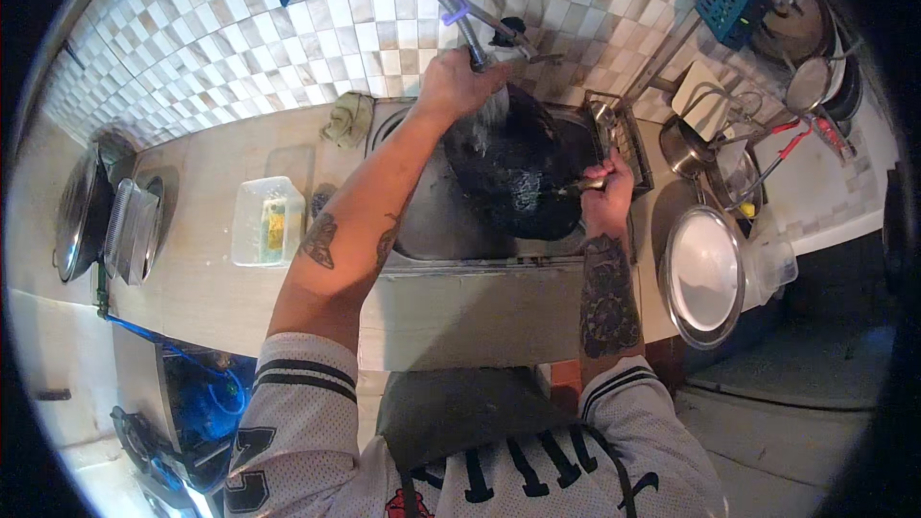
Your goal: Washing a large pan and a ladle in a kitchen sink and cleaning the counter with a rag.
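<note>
My left hand is closed around the end of a flexible metal faucet hose above the sink. Water runs from it onto a large black wok, which lies tilted over the stainless steel sink basin. At the right side of the basin, my right hand grips the handle of the wok. Wet, shiny patches show on the dark surface of the wok. A purple clip sits on the hose near the tiled wall.
Left of the sink are a plastic tub with a yellow sponge, a cloth and leaning pans. To the right stand a wire rack, a saucepan, an oval tray and hanging utensils.
</note>
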Demonstrator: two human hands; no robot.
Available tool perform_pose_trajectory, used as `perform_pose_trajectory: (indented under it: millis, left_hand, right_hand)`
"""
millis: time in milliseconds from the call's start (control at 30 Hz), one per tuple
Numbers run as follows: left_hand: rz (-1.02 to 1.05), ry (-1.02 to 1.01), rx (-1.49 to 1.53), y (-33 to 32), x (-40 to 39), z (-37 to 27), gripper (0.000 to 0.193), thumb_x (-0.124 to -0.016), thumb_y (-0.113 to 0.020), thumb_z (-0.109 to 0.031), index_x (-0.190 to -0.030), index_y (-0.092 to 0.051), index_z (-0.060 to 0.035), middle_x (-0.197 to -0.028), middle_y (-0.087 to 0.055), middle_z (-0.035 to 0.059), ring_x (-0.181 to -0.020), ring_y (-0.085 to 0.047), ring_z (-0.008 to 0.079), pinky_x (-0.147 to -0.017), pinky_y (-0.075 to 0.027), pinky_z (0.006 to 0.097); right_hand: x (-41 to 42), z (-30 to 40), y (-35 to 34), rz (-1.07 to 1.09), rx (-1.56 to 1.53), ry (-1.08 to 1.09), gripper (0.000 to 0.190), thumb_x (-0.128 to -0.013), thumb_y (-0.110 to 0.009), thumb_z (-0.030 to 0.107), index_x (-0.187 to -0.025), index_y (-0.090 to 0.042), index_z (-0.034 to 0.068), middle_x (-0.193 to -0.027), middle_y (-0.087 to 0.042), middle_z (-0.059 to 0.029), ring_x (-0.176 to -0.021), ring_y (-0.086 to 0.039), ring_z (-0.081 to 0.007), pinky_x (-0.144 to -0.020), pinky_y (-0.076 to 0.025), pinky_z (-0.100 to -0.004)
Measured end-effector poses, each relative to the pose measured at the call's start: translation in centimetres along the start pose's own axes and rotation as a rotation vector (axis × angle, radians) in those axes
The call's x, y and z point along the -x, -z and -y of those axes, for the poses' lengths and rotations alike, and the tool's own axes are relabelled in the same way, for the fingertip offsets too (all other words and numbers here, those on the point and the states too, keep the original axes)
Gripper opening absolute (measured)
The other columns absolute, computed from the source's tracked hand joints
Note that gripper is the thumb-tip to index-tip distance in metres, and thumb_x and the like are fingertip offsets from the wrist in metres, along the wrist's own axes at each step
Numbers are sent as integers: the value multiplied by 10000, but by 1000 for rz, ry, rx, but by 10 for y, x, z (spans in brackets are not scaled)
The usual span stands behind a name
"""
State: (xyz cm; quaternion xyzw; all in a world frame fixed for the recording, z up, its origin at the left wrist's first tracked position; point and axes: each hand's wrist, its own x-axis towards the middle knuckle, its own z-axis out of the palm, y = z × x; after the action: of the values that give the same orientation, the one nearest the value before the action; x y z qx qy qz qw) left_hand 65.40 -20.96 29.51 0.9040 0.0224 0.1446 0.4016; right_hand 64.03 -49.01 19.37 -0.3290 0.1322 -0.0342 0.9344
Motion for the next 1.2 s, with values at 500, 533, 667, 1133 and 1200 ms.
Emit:
perform_pose_trajectory:
  millis: [500,533,667,1133,1200]
  left_hand:
    - [-38,31,20,-8,3,-6,594,-734,-708,-513,-885,-690,61,-785,-679,199,-751,-672,274,-729,-516,372]
    - [98,167,233,-8,5,-11,544,-746,-712,-496,-867,-696,35,-703,-658,120,-616,-630,195,-653,-516,320]
    - [90,143,402,-5,13,-30,498,-758,-716,-474,-867,-694,11,-637,-608,52,-537,-564,128,-598,-495,263]
    - [-501,-29,803,-49,36,63,299,-768,-680,-121,-1026,-600,7,-828,-644,79,-770,-611,173,-707,-497,315]
    - [-236,148,613,-55,32,94,216,-760,-633,-78,-951,-625,22,-766,-650,71,-700,-614,167,-653,-502,316]
  right_hand:
    - [-6,10,26,-149,-91,38,261,-893,-604,122,-705,-424,127,-595,-383,17,-515,-392,-118,-510,-397,-279]
    - [-4,11,22,-163,-68,24,253,-917,-580,157,-719,-425,125,-586,-374,11,-516,-384,-119,-519,-397,-292]
    - [-18,8,13,-61,-126,-15,253,-936,-564,193,-734,-429,122,-606,-386,2,-518,-378,-120,-510,-399,-304]
    - [87,-72,-64,236,548,105,43,-808,-590,51,-845,-610,40,-679,-543,-10,-579,-515,-110,-515,-430,-274]
    - [115,-95,-52,272,772,194,37,-793,-588,14,-816,-612,29,-693,-562,-15,-585,-513,-91,-532,-414,-251]
